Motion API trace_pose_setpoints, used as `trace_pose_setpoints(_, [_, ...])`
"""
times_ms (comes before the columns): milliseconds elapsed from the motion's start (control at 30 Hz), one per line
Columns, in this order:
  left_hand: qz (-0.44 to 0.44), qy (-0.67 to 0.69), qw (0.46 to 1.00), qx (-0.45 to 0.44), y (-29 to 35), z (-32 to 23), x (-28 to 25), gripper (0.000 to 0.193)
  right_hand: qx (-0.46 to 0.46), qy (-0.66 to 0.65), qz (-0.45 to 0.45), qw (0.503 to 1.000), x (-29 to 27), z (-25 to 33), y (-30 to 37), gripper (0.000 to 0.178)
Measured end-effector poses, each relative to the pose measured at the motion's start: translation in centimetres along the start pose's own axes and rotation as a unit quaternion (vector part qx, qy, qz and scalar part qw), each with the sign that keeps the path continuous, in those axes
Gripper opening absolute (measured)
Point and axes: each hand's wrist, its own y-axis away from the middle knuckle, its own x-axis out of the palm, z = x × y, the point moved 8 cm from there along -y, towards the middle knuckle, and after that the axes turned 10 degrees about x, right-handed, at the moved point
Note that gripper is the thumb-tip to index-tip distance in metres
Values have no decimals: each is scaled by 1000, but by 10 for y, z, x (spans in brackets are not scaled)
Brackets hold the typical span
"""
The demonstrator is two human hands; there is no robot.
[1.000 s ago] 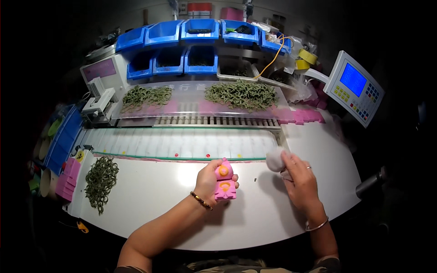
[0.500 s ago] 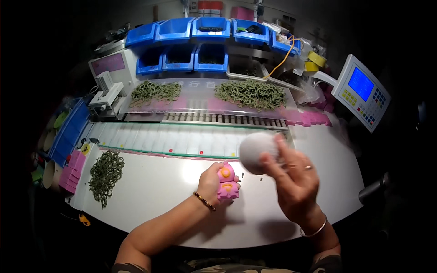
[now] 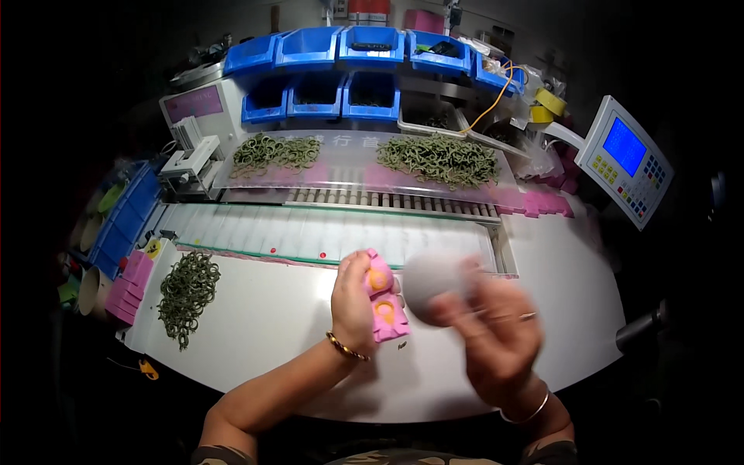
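Observation:
My left hand [image 3: 354,298] grips a pink rubber mould [image 3: 389,321], which stands tilted over the white tabletop. Two orange patches, one above the other, show on the mould's face; the lower one looks ring-shaped. My right hand [image 3: 502,322], smeared by motion, pinches a round grey-white powder puff [image 3: 431,288] between thumb and fingers. The puff is just right of the mould, and a small gap seems to separate them. Below the mould, a few tiny dark bits [image 3: 402,346] lie on the table.
Piles of green rings lie at left [image 3: 188,294] and on a clear shelf [image 3: 438,159]. Behind the hands runs a glass-topped strip [image 3: 364,232]. Pink blocks [image 3: 130,291] stand at far left. Blue bins [image 3: 308,48] line the back; a control panel [image 3: 626,159] juts in at right.
The mould has tilted and my left hand has turned, showing more of its palm side edge. The puff has moved slightly down and left, closer to the mould. The whole view has shifted a little.

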Motion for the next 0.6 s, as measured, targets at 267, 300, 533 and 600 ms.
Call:
trace_pose_setpoints(267, [26, -45, 992, 119, 13, -22, 1, 23, -11, -59, 91, 994, 4, -1, -7, 50])
trace_pose_setpoints(300, [10, -14, 996, 89, 12, -26, 5, 23, -2, -40, 35, 999, -9, -2, -12, 48])
trace_pose_setpoints(533, [29, -32, 992, 120, 8, -14, -3, 26, -7, 24, 247, 969, 48, 4, 41, 53])
trace_pose_setpoints(600, [20, -40, 996, 80, 13, -12, -11, 37, 13, 32, 246, 969, 46, -7, 43, 53])
